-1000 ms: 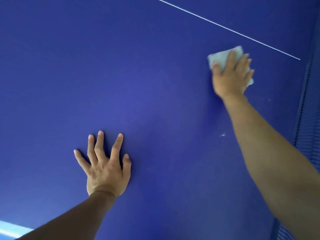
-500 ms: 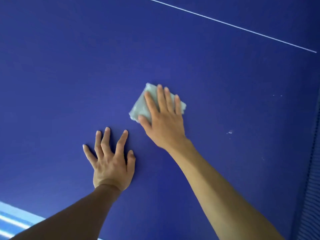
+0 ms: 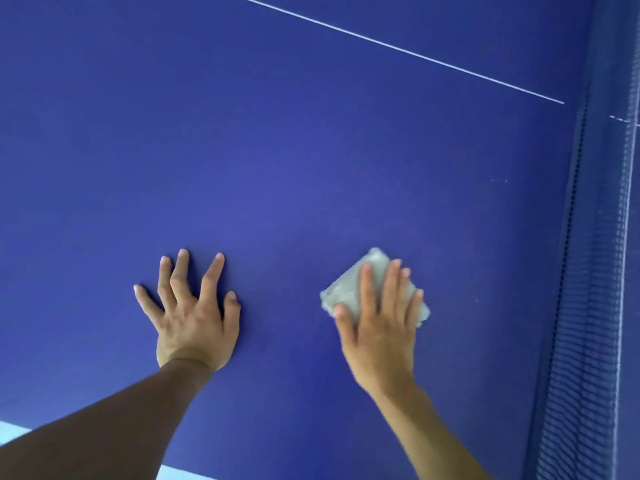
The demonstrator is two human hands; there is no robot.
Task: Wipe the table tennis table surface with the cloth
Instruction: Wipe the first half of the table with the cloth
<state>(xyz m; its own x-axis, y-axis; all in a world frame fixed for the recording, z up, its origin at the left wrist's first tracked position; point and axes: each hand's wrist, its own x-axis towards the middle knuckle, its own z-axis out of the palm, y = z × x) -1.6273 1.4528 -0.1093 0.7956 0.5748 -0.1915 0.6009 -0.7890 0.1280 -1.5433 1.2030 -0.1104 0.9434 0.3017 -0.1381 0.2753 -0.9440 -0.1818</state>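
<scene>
- The blue table tennis table surface (image 3: 311, 150) is seen from above and fills nearly the whole view.
- A thin white line (image 3: 398, 50) is drawn across its upper part, slanting down toward the right.
- The net (image 3: 595, 271) is seen along the right side as a dark mesh.
- The cloth (image 3: 343, 292), pale and folded into a small pad, is laid flat on the surface at the lower right, well apart from the net and below the white line.
- The right hand (image 3: 381, 334) is placed on top of the cloth. Its 4 fingers (image 3: 389, 289) are held straight and close together and are pressed flat over the pad, which is not gripped. The thumb is set at the near left edge of the cloth.
- 1 corner of the cloth is seen beyond the fingertips.
- The left hand (image 3: 194, 317) is laid palm down on the bare surface, left of the cloth and apart from it. Its fingers (image 3: 213, 275) are spread wide and straight, and nothing is held.
- A few tiny white specks (image 3: 498, 181) are seen on the surface near the net, above and right of the cloth.
- A pale strip (image 3: 14, 433) is seen at the lower left corner, along the table's near edge.
</scene>
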